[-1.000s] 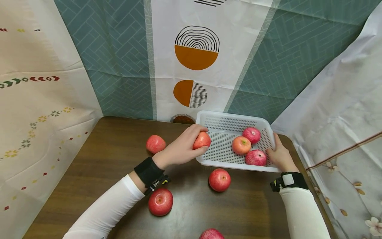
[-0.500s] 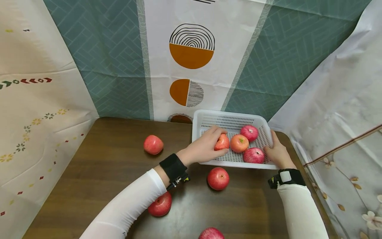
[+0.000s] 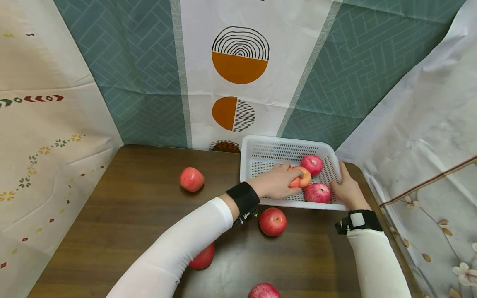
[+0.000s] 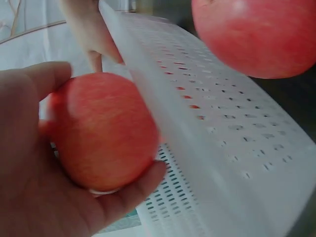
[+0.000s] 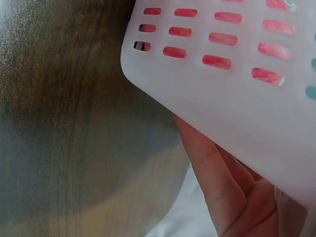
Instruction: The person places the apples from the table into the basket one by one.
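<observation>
My left hand (image 3: 276, 182) is inside the white perforated plastic basket (image 3: 244, 163), its thumb and fingers curled round a red apple (image 4: 106, 131). In the head view that apple is mostly covered by the hand and appears against an orange-red apple (image 3: 306, 177). Two pinkish-red apples lie beside these: one apple (image 3: 312, 164) toward the back, another apple (image 3: 318, 193) toward the front. At the basket's right end, my right hand (image 3: 349, 192) grips the end wall. The right wrist view shows part of this hand (image 5: 212, 182) at the basket's edge.
On the brown wooden table (image 3: 141, 215) lie more apples: one apple (image 3: 191, 179) at the left, one apple (image 3: 273, 222) before the basket, one apple (image 3: 203, 257) partly under the left sleeve, and one apple (image 3: 264, 291) at the lower frame edge. Patterned cloths (image 3: 149, 74) hang around the table.
My left hand has carried its apple rightward from the basket's left edge to the apples inside. My right hand has stayed on the basket's right end.
</observation>
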A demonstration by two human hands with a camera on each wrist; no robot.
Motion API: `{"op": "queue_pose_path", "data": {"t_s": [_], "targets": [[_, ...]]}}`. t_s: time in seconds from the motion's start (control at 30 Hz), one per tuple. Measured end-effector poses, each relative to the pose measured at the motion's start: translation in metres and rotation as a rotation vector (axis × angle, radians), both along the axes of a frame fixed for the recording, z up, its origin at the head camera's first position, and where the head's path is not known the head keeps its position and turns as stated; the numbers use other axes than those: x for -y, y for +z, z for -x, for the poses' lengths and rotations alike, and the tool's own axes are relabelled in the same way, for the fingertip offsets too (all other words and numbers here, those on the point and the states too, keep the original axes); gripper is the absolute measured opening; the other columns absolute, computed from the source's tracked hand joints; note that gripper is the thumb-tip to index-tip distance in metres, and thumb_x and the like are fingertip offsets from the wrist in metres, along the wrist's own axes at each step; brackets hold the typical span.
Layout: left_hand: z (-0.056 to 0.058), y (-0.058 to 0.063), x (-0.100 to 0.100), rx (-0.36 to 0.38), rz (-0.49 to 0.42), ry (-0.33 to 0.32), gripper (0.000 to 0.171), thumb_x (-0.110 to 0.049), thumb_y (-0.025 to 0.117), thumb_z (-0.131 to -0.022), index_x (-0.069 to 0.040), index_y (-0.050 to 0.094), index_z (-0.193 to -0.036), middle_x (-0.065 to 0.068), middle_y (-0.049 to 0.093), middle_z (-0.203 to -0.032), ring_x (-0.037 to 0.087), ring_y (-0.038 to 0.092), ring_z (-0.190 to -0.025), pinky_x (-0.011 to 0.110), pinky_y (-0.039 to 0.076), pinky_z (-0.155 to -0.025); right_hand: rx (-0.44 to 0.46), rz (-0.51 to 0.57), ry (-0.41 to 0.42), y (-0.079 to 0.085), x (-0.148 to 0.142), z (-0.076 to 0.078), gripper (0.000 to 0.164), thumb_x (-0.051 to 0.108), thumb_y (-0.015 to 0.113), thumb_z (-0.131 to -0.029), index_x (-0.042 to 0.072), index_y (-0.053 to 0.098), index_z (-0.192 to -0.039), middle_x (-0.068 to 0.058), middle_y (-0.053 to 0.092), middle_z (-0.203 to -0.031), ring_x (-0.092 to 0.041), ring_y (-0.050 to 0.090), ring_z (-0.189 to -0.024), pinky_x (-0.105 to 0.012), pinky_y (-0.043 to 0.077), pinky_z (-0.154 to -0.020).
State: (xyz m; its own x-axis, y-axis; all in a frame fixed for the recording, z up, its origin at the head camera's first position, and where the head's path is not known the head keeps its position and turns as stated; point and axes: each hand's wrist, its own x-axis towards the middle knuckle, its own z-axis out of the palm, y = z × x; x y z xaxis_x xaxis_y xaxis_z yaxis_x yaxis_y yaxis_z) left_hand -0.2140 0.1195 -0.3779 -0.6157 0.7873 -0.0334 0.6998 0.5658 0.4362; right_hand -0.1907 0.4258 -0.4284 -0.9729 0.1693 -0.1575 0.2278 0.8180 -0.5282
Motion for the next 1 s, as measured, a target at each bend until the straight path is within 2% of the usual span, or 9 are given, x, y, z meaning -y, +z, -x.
{"op": "queue_pose_path", "data": {"t_s": [0.17,0.27,0.33,0.4,0.5,0.57,0.73,0.9,1.0], "targets": [[0.001,0.000,-0.013,0.090,0.059,0.055,0.058,-0.043,0.060,-0.107,-0.020,0.048,-0.158,0.020,0.038,-0.163,0.036,0.035,-0.151,0.045,0.035,-0.120,0.005,-0.001,-0.006,0.000,0.000,0.000,0.085,0.019,0.051,-0.109,0.013,-0.006,-0.171,-0.046,0.049,-0.141,-0.058,0.062,-0.116,-0.073,0.050,-0.093],[0.000,-0.002,-0.019,0.117,0.053,0.076,0.052,-0.040,0.062,-0.104,-0.019,0.054,-0.151,0.020,0.042,-0.158,0.034,0.036,-0.150,0.045,0.034,-0.120,0.009,-0.002,-0.013,0.000,0.000,0.001,0.085,0.019,0.051,-0.109,0.013,-0.006,-0.171,-0.046,0.049,-0.141,-0.059,0.062,-0.116,-0.073,0.050,-0.094],[0.000,-0.004,-0.022,0.128,0.048,0.087,0.046,-0.040,0.063,-0.103,-0.020,0.057,-0.144,0.017,0.048,-0.150,0.032,0.040,-0.144,0.042,0.036,-0.116,0.011,-0.003,-0.016,-0.001,-0.001,0.002,0.084,0.020,0.051,-0.109,0.013,-0.006,-0.172,-0.046,0.049,-0.142,-0.059,0.061,-0.117,-0.073,0.049,-0.094],[-0.001,-0.007,-0.026,0.125,0.039,0.088,0.044,-0.040,0.064,-0.102,-0.019,0.059,-0.141,0.012,0.052,-0.140,0.028,0.042,-0.138,0.040,0.036,-0.114,0.013,0.003,-0.014,-0.001,-0.001,0.002,0.085,0.020,0.051,-0.109,0.013,-0.006,-0.171,-0.045,0.049,-0.142,-0.059,0.061,-0.117,-0.073,0.049,-0.095],[0.000,-0.014,-0.030,0.130,0.027,0.106,0.043,-0.041,0.065,-0.102,-0.019,0.060,-0.139,0.009,0.052,-0.135,0.026,0.043,-0.134,0.039,0.036,-0.113,0.012,0.003,-0.009,0.000,-0.001,0.001,0.085,0.020,0.051,-0.109,0.012,-0.006,-0.171,-0.045,0.049,-0.141,-0.058,0.061,-0.117,-0.073,0.049,-0.094],[0.000,-0.019,-0.033,0.126,0.020,0.113,0.044,-0.040,0.065,-0.102,-0.018,0.060,-0.139,0.009,0.052,-0.138,0.026,0.042,-0.137,0.040,0.034,-0.116,0.013,0.005,-0.007,0.000,-0.001,0.000,0.085,0.020,0.051,-0.109,0.012,-0.006,-0.171,-0.045,0.050,-0.140,-0.058,0.062,-0.116,-0.073,0.050,-0.094],[-0.001,-0.025,-0.039,0.148,-0.006,0.139,0.043,-0.040,0.064,-0.102,-0.018,0.062,-0.140,0.009,0.052,-0.137,0.026,0.041,-0.136,0.038,0.035,-0.113,0.014,-0.001,-0.012,-0.001,-0.002,0.001,0.086,0.020,0.051,-0.109,0.013,-0.007,-0.171,-0.045,0.050,-0.141,-0.058,0.061,-0.117,-0.074,0.049,-0.095],[-0.002,-0.028,-0.044,0.134,0.002,0.113,0.038,-0.041,0.060,-0.103,-0.018,0.063,-0.133,0.009,0.057,-0.133,0.026,0.042,-0.136,0.037,0.035,-0.112,0.016,0.000,-0.023,-0.001,-0.002,0.002,0.086,0.021,0.050,-0.109,0.015,-0.008,-0.172,-0.044,0.048,-0.143,-0.059,0.059,-0.119,-0.076,0.046,-0.098],[-0.002,-0.031,-0.046,0.126,0.020,0.104,0.042,-0.042,0.057,-0.104,-0.018,0.062,-0.138,0.008,0.058,-0.142,0.027,0.039,-0.144,0.038,0.031,-0.118,0.018,0.008,-0.024,0.000,-0.001,0.002,0.086,0.021,0.050,-0.109,0.014,-0.007,-0.172,-0.044,0.048,-0.143,-0.059,0.059,-0.119,-0.076,0.046,-0.099]]}}
